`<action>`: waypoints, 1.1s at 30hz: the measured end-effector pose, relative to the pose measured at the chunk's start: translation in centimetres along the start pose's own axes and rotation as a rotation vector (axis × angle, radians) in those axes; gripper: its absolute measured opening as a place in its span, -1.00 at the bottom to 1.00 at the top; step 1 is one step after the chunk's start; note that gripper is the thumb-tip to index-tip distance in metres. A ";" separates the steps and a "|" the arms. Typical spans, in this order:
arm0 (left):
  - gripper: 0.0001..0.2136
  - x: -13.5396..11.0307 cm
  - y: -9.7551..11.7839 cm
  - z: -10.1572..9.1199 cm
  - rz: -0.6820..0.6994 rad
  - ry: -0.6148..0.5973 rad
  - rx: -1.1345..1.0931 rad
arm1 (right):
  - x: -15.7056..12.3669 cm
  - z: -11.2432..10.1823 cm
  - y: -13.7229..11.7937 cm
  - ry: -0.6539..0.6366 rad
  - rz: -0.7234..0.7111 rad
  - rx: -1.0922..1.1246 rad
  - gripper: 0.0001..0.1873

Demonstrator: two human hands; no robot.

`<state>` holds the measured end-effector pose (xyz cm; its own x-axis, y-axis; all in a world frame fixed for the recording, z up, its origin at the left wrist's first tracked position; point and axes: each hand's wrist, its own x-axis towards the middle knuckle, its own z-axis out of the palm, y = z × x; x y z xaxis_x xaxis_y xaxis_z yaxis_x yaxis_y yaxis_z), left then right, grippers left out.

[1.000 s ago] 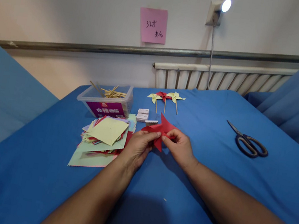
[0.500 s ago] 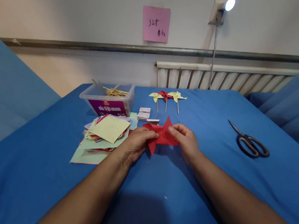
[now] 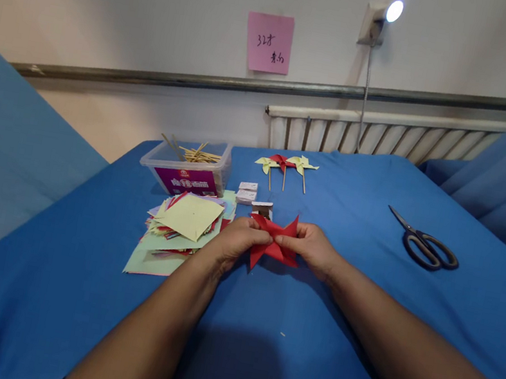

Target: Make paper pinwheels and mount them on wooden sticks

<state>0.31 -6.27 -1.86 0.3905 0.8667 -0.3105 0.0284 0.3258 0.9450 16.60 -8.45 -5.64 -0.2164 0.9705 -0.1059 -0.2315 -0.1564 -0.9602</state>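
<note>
A red paper pinwheel point(image 3: 275, 252) without a visible stick is held between both hands above the blue cloth. My left hand point(image 3: 244, 238) is closed on its left side, thumb pressed near the centre. From the right, my right hand point(image 3: 314, 247) grips it too, its thumb close beside the left thumb. The fingers beneath the paper are hidden. Just behind the pinwheel stands a small open box point(image 3: 262, 209). To the left lies a stack of coloured paper point(image 3: 192, 217), a pale yellow square on top.
A clear plastic box point(image 3: 188, 168) with thin sticks stands at the back left, near small white boxes point(image 3: 247, 193). Three finished pinwheels on sticks, one a red pinwheel point(image 3: 282, 162), lie at the back. Black-handled scissors point(image 3: 424, 243) rest on the right of the blue-covered table point(image 3: 324, 365).
My right hand has moved left and down to the pinwheel's centre, bringing its thumb beside my left thumb. The right-hand paper point has come inward. The view has shifted slightly.
</note>
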 end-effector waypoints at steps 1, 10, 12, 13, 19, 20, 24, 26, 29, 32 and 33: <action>-0.89 0.0 0.0 0.1 0.009 0.020 -0.015 | 0.1 0.2 0.1 0.038 -0.013 0.006 -0.76; -0.77 0.3 -1.2 2.3 -0.030 0.177 -0.441 | 1.1 1.7 1.6 0.459 -0.255 0.164 -0.71; -0.77 0.4 -1.8 2.9 -0.042 0.192 -0.543 | 1.1 1.9 1.7 0.492 -0.269 0.201 -0.72; -0.77 0.5 -2.0 3.2 -0.036 0.199 -0.579 | 1.1 2.0 1.7 0.499 -0.269 0.220 -0.73; -0.82 0.8 -2.6 3.9 0.092 0.258 -0.569 | 0.9 2.3 1.8 0.467 -0.260 0.274 -0.74; -0.81 0.8 -2.5 3.9 0.103 0.268 -0.567 | 0.8 2.3 1.8 0.464 -0.258 0.277 -0.75; -0.78 0.7 -2.4 3.9 0.132 0.272 -0.556 | 0.7 2.4 1.8 0.414 -0.235 0.312 -0.75; -0.78 0.7 -2.3 3.8 0.149 0.272 -0.543 | 0.7 2.3 1.8 0.370 -0.222 0.319 -0.75; -0.82 0.8 -2.0 3.4 0.161 0.293 -0.533 | 0.6 2.0 1.8 0.337 -0.255 0.271 -0.76; -0.84 0.8 -1.1 2.6 0.161 0.312 -0.595 | 0.4 1.6 1.7 0.346 -0.385 0.145 -0.66; -0.84 0.7 -0.7 2.3 0.159 0.319 -0.625 | 0.3 1.5 1.6 0.344 -0.440 0.083 -0.57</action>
<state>2.69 -6.78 -2.55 0.0552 0.9588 -0.2788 -0.5757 0.2587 0.7756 14.75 -8.67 -6.86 0.2359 0.9492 0.2084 -0.3070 0.2762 -0.9107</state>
